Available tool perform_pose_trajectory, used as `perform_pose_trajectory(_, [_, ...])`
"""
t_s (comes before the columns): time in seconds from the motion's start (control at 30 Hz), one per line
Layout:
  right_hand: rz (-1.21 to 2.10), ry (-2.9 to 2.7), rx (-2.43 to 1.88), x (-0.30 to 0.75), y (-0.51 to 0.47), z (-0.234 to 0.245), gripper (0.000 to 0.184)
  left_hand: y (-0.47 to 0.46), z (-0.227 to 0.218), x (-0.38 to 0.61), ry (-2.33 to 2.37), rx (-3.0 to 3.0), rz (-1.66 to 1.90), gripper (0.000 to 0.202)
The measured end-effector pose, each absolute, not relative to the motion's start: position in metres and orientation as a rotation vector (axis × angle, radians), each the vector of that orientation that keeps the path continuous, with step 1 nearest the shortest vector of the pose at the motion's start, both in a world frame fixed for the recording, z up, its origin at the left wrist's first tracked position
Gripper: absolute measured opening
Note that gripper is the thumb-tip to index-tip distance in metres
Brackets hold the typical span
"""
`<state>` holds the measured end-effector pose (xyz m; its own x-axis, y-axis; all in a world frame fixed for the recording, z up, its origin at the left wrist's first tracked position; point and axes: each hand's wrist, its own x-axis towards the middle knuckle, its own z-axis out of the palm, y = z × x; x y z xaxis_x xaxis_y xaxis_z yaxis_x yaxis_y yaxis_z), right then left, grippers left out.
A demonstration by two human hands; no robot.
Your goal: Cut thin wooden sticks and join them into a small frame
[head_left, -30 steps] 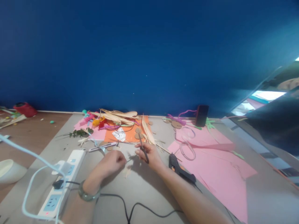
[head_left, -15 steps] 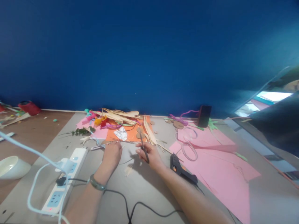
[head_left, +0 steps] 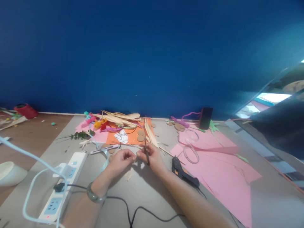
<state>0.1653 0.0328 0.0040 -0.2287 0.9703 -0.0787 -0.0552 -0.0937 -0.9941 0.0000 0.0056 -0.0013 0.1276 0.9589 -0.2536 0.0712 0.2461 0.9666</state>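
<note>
My right hand (head_left: 154, 160) is closed around a slim dark pointed tool (head_left: 145, 146), its tip standing up and away from me. It looks like tweezers or narrow scissors, but I cannot make out which. My left hand (head_left: 121, 162), with a bracelet (head_left: 94, 194) at the wrist, is closed in a pinch. Its fingertips meet those of my right hand above the grey table, and what lies between them is too small to name. Just below is a pale scrap (head_left: 129, 174). A craft knife (head_left: 104, 149) lies beyond my left hand.
Dried husk strips (head_left: 121, 118) lie on orange paper (head_left: 111, 137) at the back. A glue gun (head_left: 184, 173) rests right of my forearm, beside pink sheets (head_left: 228, 177). A power strip (head_left: 63, 186) with cables stands left. A black box-like object (head_left: 205, 118) leans against the blue wall.
My left hand has moved right, from beside the craft knife to my right hand's fingertips. The tool in my right hand has turned more upright.
</note>
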Motion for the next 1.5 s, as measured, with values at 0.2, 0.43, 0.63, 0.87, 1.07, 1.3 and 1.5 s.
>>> perform_pose_trajectory(0.2, [1.554, -1.268, -1.0, 0.1674, 0.0303, 0.0087, 0.039, 0.0022, -0.0004, 0.0041, 1.033, 0.838, 0.906, 0.025])
perform_pose_trajectory(0.43, [1.551, -1.302, -0.992, 0.168, 0.0281, 0.013, 0.039, 0.0029, 0.0023, 0.0011, 0.996, 0.807, 0.894, 0.026])
perform_pose_trajectory(0.63, [1.527, -1.3, -1.018, 0.167, 0.0273, 0.0131, 0.041, 0.0012, 0.001, 0.0029, 1.008, 0.863, 0.876, 0.03])
perform_pose_trajectory(0.87, [1.517, -1.295, -1.017, 0.1662, 0.0254, 0.0131, 0.038, -0.0002, 0.0053, 0.0021, 1.045, 0.902, 0.866, 0.027])
perform_pose_trajectory(1.07, [1.493, -1.301, -1.02, 0.1661, 0.0261, 0.012, 0.04, 0.0007, 0.0003, 0.0025, 1.193, 1.03, 0.926, 0.03])
perform_pose_trajectory(1.3, [1.476, -1.31, -1.001, 0.1638, 0.0253, 0.0085, 0.043, 0.0037, -0.0026, 0.0011, 1.334, 1.243, 0.957, 0.026])
perform_pose_trajectory(1.5, [1.446, -1.303, -0.995, 0.164, 0.0238, 0.0123, 0.039, 0.0004, -0.0017, 0.0046, 1.247, 1.12, 0.952, 0.024])
